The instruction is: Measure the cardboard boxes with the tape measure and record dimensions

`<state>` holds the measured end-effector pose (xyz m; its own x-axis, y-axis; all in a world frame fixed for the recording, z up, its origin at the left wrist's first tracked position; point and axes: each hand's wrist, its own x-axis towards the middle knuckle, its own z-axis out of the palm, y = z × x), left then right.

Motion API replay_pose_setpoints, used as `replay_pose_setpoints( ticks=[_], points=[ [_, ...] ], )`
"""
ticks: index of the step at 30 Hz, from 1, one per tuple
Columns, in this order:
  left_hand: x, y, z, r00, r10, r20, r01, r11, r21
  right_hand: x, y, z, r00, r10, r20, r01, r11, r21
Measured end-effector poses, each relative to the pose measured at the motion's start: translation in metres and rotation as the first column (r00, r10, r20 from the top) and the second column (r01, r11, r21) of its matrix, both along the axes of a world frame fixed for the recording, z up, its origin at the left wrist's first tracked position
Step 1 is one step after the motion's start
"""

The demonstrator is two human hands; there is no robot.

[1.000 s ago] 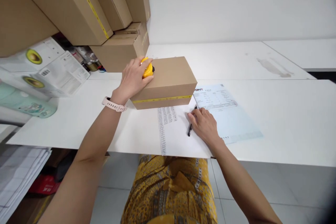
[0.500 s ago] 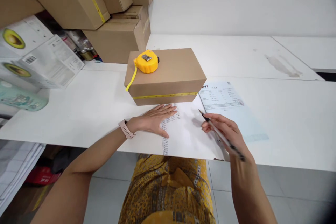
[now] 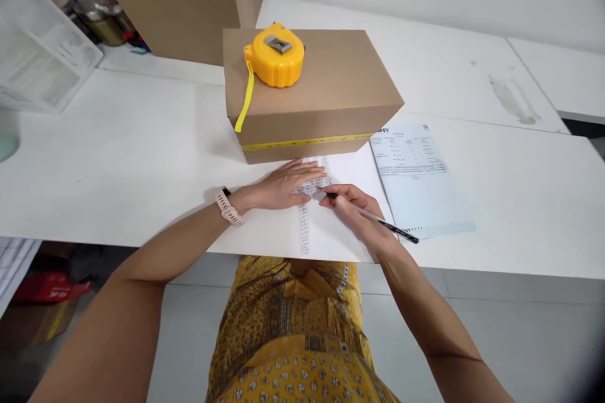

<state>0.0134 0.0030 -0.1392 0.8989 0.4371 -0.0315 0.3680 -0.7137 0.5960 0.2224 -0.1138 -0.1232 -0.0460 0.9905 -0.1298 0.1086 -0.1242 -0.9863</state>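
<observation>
A sheet of white paper (image 3: pixel 338 236) with columns of small handwriting lies at the table's front edge. My left hand (image 3: pixel 286 186) rests flat on it, fingers spread, just in front of a brown cardboard box (image 3: pixel 326 82). In my right hand (image 3: pixel 354 208) is a pen (image 3: pixel 399 231), its tip down at the written lines near my left fingers. The box sits over the paper's far end. On its top lies a yellow tape measure (image 3: pixel 278 56), with a short piece of yellow tape hanging over the box's front edge.
A printed light-blue form (image 3: pixel 420 195) lies right of the paper. Behind, to the left, stands a larger cardboard box (image 3: pixel 184 6), beside a white printed carton (image 3: pixel 42 38). A pale green rounded object (image 3: pixel 7 135) shows at the left edge of the white table (image 3: pixel 142 157).
My right hand has moved left and brought the pen tip down to the writing. My left hand stays on the paper. My view has tilted down and come closer to the box.
</observation>
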Motion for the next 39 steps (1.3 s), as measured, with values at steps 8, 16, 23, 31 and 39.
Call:
replay_pose_setpoints(
  ticks=[8,16,23,31,39],
  points=[
    [0.0,0.003,-0.004,0.997,0.047,0.056,-0.045,0.998,-0.044,-0.021,0.016,-0.021,0.988,-0.125,0.096,0.115,0.989,0.097],
    [0.0,0.003,-0.005,0.995,0.055,0.079,-0.048,0.995,-0.083,-0.023,0.011,-0.031,0.933,-0.251,0.256,0.187,0.95,0.25],
    [0.002,0.007,-0.01,0.992,0.053,0.111,-0.04,0.993,-0.11,-0.024,0.012,-0.036,0.952,-0.211,0.222,0.135,0.94,0.313],
    [0.004,0.008,-0.01,0.995,0.034,0.093,-0.029,0.998,-0.053,-0.018,0.015,-0.052,0.957,-0.234,0.173,0.172,0.935,0.31],
    [0.004,0.005,-0.004,0.995,0.059,0.079,-0.052,0.995,-0.085,-0.017,0.015,-0.051,0.945,-0.217,0.244,0.139,0.944,0.3]
  ],
)
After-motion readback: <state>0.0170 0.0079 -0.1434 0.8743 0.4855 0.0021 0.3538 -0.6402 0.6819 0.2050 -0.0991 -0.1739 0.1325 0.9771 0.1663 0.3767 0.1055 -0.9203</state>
